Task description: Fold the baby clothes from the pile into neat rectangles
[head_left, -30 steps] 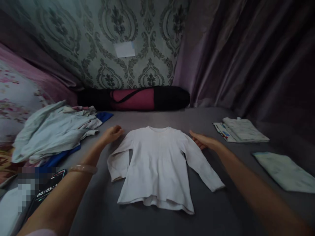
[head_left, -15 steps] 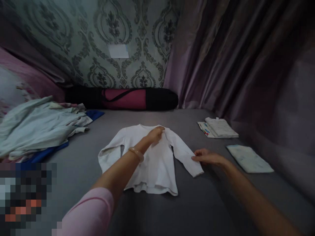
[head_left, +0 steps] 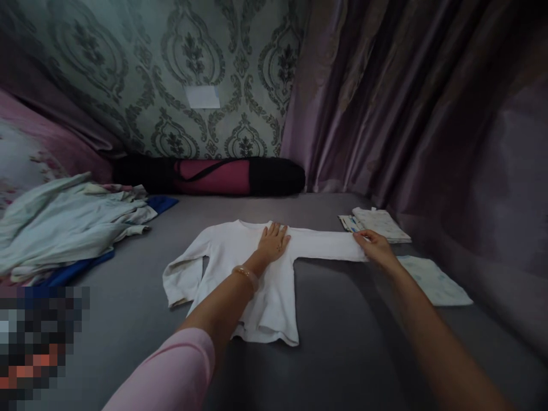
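Observation:
A white long-sleeved shirt (head_left: 231, 245) lies spread on the grey bed sheet (head_left: 342, 342), its neckline toward the wall. My left hand (head_left: 274, 242) rests flat on its upper chest near the shoulder, fingers spread. With fingers pinched, my right hand (head_left: 372, 246) grips the cuff end of the right-side sleeve (head_left: 327, 245), which is stretched straight out to the side. The left-side sleeve (head_left: 182, 279) bends downward, untouched. My left forearm covers part of the shirt's front and hem.
A heap of pale clothes (head_left: 77, 217) with a blue piece lies at the left. Folded clothes (head_left: 381, 224) and a single folded pale cloth (head_left: 434, 279) lie at the right. A long black and maroon bag (head_left: 214, 176) sits against the patterned wall, beside purple curtains (head_left: 342, 103).
My right hand has swung the right-side sleeve up from a downward slant to straight out sideways. My left hand has flattened and spread its fingers on the shirt's chest.

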The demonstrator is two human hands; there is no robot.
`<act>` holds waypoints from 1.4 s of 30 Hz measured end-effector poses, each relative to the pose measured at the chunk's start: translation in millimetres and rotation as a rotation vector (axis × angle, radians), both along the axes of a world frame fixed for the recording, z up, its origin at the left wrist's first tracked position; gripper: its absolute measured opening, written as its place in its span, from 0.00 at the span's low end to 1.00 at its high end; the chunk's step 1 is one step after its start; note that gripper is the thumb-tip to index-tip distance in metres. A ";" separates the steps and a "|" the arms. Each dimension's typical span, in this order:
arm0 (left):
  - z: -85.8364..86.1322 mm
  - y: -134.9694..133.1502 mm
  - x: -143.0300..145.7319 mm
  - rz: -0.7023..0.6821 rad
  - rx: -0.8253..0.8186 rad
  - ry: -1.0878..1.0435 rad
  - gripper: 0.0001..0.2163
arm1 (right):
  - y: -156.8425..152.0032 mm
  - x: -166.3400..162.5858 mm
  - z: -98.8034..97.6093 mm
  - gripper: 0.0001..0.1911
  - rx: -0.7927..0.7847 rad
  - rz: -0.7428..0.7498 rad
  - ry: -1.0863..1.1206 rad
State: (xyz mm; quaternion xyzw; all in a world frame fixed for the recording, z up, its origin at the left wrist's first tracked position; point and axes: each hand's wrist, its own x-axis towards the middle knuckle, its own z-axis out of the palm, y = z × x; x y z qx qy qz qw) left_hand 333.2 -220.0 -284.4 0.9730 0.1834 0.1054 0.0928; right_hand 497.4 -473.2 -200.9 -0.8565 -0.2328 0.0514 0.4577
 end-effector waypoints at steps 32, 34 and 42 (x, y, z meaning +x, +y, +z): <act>-1.2 -2.6 2.5 0.046 0.035 0.051 0.29 | 53.7 -44.9 -31.6 0.22 -0.833 -0.062 -0.554; -1.7 -2.0 2.0 0.048 0.050 0.052 0.29 | 90.5 -67.3 -34.5 0.25 -0.750 0.116 -0.512; -2.5 -0.9 0.2 0.046 0.094 0.096 0.26 | 140.1 -122.5 -64.2 0.36 -0.649 0.281 -0.254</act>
